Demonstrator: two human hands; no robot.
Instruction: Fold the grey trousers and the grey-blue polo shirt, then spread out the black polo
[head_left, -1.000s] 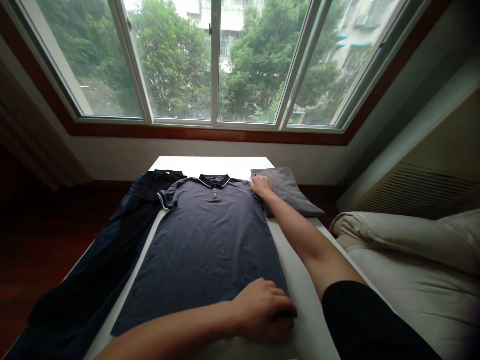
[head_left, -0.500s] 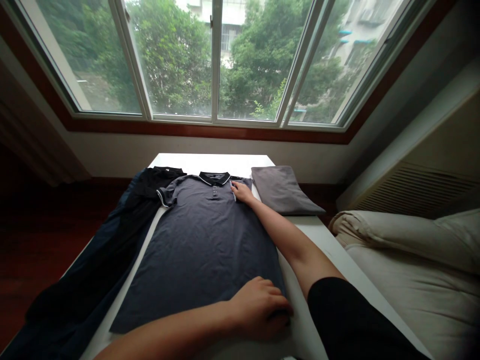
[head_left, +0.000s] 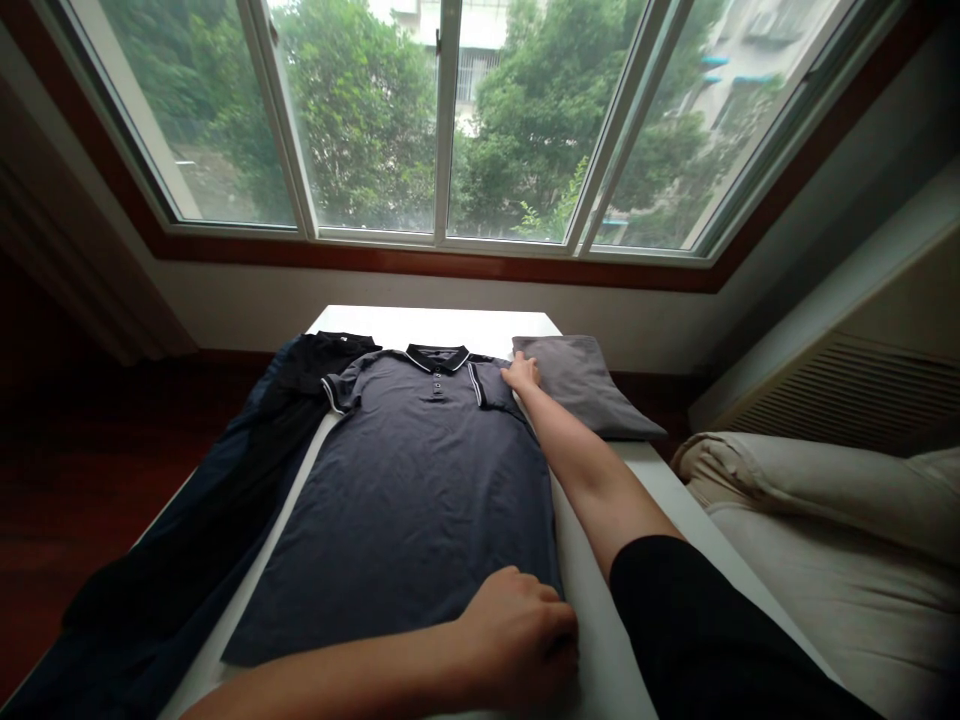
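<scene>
A dark grey polo shirt with black collar and white trim lies spread, front up. Its sleeve on the right side is folded inward over the chest. At that side's shoulder edge, my right hand has its fingers closed on the fabric, close to a folded grey cloth. Near me, my left hand is curled closed at the shirt's lower right corner. Its fingertips are mostly hidden, and the hem corner disappears under it.
The white table stands below a window. Dark trousers and a black garment lie along its left side. The folded grey cloth rests at the back right. A cream sofa stands to the right.
My right hand has moved from the folded sleeve's cuff outward to the shoulder edge, leaving the sleeve lying inward. My left hand stays at the lower corner, its fingers curled more tightly. The view has shifted slightly.
</scene>
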